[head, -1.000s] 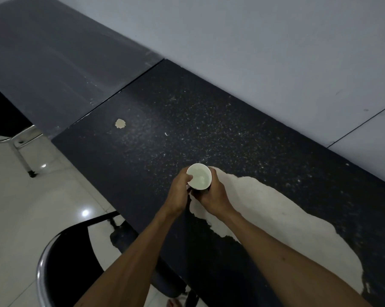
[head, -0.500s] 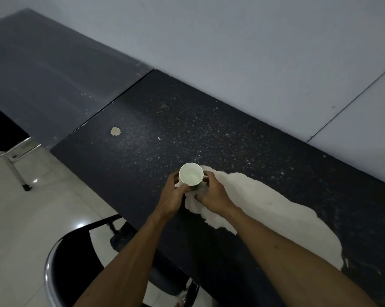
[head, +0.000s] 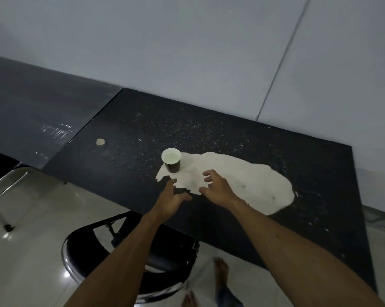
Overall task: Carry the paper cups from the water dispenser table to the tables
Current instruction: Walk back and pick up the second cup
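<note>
Plain canteen-like room: worn black tables (head: 231, 134), metal-framed chairs (head: 78, 255), tiled floor (head: 32, 218).

no readable text, none on the paper cup (head: 171, 161) (plain)

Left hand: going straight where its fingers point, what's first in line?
Likely the paper cup; the left hand aims at it, with only bare table between. Height over the table is unclear.

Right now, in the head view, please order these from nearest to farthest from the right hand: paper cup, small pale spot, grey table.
1. paper cup, just ahead and left of the right hand, upright on the black table.
2. small pale spot, farther left on the same table.
3. grey table, farthest left, adjoining the black one.
</note>
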